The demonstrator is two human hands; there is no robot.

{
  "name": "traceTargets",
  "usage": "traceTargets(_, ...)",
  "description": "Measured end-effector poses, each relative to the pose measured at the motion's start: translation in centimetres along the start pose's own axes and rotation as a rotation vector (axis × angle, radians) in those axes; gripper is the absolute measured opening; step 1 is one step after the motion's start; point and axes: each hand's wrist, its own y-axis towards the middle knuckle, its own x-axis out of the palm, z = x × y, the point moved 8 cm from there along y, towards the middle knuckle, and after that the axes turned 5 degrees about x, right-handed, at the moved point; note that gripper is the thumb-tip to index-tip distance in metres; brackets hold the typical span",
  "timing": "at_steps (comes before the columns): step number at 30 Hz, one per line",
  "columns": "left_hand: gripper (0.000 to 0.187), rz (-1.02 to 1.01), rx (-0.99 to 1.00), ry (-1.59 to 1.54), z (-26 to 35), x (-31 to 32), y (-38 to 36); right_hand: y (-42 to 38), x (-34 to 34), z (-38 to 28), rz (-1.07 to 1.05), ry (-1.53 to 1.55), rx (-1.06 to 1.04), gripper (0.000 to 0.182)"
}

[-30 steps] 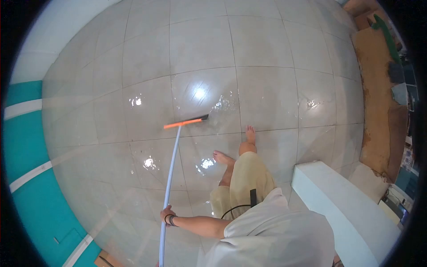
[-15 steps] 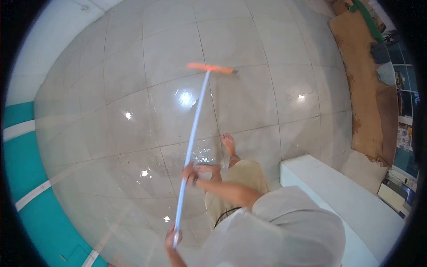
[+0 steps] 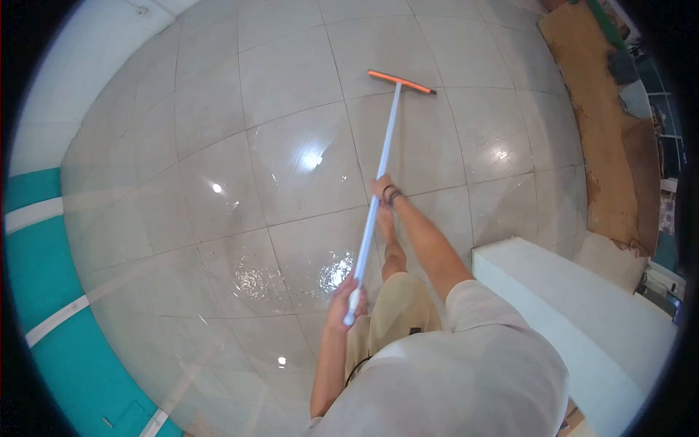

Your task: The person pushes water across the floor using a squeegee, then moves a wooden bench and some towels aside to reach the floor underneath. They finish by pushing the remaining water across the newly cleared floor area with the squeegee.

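Observation:
A floor squeegee (image 3: 388,131) with a long pale handle and an orange head stretches away from me over wet grey tiles (image 3: 291,182). Its head lies across the tiles ahead, slightly tilted down to the right. Near the middle of the handle, my right hand (image 3: 382,188) is wrapped round it, with dark bands at the wrist. My left hand (image 3: 344,304) grips the handle close to its near end, in front of my shorts. One bare foot (image 3: 386,217) shows just below my right hand; the other is hidden.
Rippling water (image 3: 335,273) shines on the tiles left of the handle. A white block-like ledge (image 3: 561,306) stands close on my right. Farther right is a brown board (image 3: 590,124). A white and teal wall (image 3: 44,269) runs along the left.
The squeegee head has moved forward and to the right. Both hands have moved forward and right with the handle, still holding it. Ripples have spread on the wet floor.

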Motion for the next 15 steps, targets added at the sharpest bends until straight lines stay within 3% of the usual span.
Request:
traceTargets(1, 0.047, 0.005, 0.011, 0.024, 0.1, -3.1, -2.2, -2.1, 2.7, -0.2, -0.004, -0.081, -0.042, 0.047)
traceTargets(3, 0.048, 0.072, -0.006, 0.041, -0.3, -9.6, -8.2, -5.8, 12.0, 1.5, 0.007, 0.142, 0.009, 0.049)
traceTargets(4, 0.048, 0.105, -0.007, 0.054, -0.3, -12.1, -11.0, -11.5, 13.7, 0.5, -0.119, 0.393, 0.124, 0.049)
traceTargets(8, 0.049, 0.223, -0.034, 0.028, -2.2, -23.4, -25.4, -20.0, 33.5, 4.0, -0.08, 0.199, 0.038, 0.055)
traceTargets(9, 0.05, 0.26, -0.048, 0.021, -2.7, -25.8, -29.1, -25.1, 35.7, 3.8, -0.212, 0.281, 0.137, 0.058)
traceTargets(11, 0.055, 0.285, -0.076, 0.013, -2.8, -28.1, -36.8, -33.2, 41.2, 4.0, -0.196, 0.254, 0.088, 0.051)
traceTargets(13, 0.061, 0.272, -0.086, 0.025, -3.9, -30.5, -44.2, -41.0, 46.8, 4.8, -0.435, 0.282, 0.21, 0.06)
traceTargets(15, 0.068, 0.364, -0.122, 0.095, -5.0, -32.3, -50.9, -46.9, 51.6, 5.5, -0.402, 0.172, 0.129, 0.066)
